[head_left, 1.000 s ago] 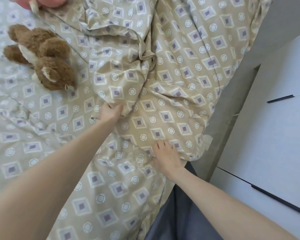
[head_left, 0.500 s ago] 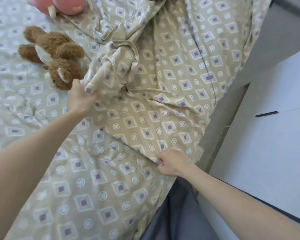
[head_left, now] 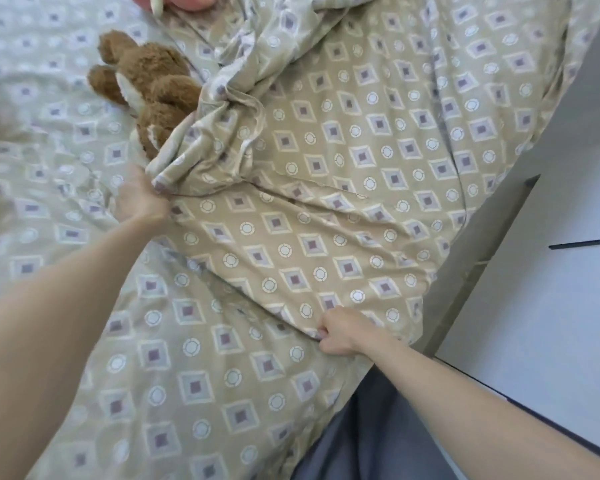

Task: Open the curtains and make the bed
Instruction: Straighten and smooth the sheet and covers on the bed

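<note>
**Duvet edge being drawn out across the bed**

The left hand (head_left: 142, 202) is grasping a bunched fold of the patterned duvet (head_left: 326, 188) and is now holding it further left than a second ago, when it was only pinching the cloth near the middle of the bed. The edge between the two hands is pulling into a taut line, where before it was lying slack and crumpled. The right hand (head_left: 340, 336), which was resting flat with spread fingers a second ago, is now clenching the near edge of the same duvet, close to the right side of the bed.

The duvet is lying over the right half of the bed on a matching sheet (head_left: 49, 140), still heaped and creased at the far end. The lifted fold is touching a brown plush toy (head_left: 146, 95) sitting just to the far left of the left hand; a pink plush (head_left: 187, 0) is showing at the far edge.

Judging by this, the spreading step is under way but not finished, and the toys are likely getting in the way. Curtains are not in view.
</note>
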`<state>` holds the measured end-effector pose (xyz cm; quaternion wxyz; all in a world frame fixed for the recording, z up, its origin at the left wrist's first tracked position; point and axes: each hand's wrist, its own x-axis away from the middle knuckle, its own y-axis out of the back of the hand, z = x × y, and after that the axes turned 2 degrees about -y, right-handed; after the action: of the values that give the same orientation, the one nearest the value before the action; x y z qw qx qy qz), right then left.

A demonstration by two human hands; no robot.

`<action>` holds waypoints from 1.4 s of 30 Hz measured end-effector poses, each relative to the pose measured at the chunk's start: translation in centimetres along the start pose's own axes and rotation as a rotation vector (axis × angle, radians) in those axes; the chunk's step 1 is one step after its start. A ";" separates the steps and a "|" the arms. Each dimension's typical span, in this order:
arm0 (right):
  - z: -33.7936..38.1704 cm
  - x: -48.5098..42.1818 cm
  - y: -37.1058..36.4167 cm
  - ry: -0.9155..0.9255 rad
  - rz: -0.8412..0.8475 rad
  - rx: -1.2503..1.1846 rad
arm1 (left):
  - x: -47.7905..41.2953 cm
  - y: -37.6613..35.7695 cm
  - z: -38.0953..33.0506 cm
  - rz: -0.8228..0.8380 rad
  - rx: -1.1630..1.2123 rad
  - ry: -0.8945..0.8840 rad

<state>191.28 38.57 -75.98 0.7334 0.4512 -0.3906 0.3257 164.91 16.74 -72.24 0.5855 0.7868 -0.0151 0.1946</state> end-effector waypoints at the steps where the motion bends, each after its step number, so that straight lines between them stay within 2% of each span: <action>1: 0.0 -0.4 -0.3 -0.007 0.016 -0.007 | 0.3 -0.4 -0.2 0.000 0.009 0.014; 5: 0.0 -0.6 -1.3 0.003 -0.027 0.024 | 1.4 -2.8 -0.4 0.006 0.047 0.070; 9: -0.6 -0.5 -1.0 0.042 -0.092 -0.003 | 3.0 -4.1 -1.3 -0.165 -0.005 -0.021; 12: -1.0 -0.3 0.5 0.060 -0.153 -0.014 | 4.5 -4.1 -2.2 -0.225 0.001 -0.288; 14: -1.5 -0.6 2.1 0.065 -0.295 -0.035 | 4.8 -4.4 -2.9 -0.240 -0.018 -0.553; 17: -2.2 -1.4 5.4 0.015 -0.535 -0.087 | 4.8 -5.2 -4.6 -0.141 -0.099 -0.846; 19: -2.7 -2.1 8.0 -0.034 -0.677 -0.118 | 4.6 -5.9 -6.1 -0.005 -0.153 -0.948; 21: -3.1 -2.7 10.4 -0.084 -0.757 -0.127 | 4.0 -6.6 -7.2 0.106 -0.168 -0.937; 23: -4.1 -3.4 12.4 -0.131 -0.763 -0.178 | 3.1 -7.5 -8.5 0.167 -0.202 -0.906; 27: -6.5 -4.4 14.0 -0.258 -0.594 -0.221 | 1.4 -8.1 -11.3 0.251 -0.443 -0.928; 31: -8.8 -4.0 13.6 -0.262 -0.763 -0.363 | 1.1 -7.9 -13.5 0.429 -0.609 -0.961; 33: -10.0 -3.3 13.1 -0.278 -0.806 -0.367 | 1.0 -8.0 -14.3 0.408 -0.754 -0.954; 38: -12.6 -2.6 11.9 -0.327 -0.866 -0.322 | 0.5 -7.3 -16.6 0.229 -1.079 -0.822; 40: -13.2 -2.8 11.9 -0.304 -0.881 -0.361 | -0.1 -7.0 -17.7 0.167 -1.134 -0.807; 42: -14.3 -3.3 12.0 -0.309 -0.816 -0.395 | -1.0 -6.6 -18.8 0.118 -1.138 -0.762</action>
<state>183.65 55.81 -78.07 0.8062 0.4630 -0.3405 -0.1401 160.18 36.06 -74.11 0.8498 0.3683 -0.3629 -0.1023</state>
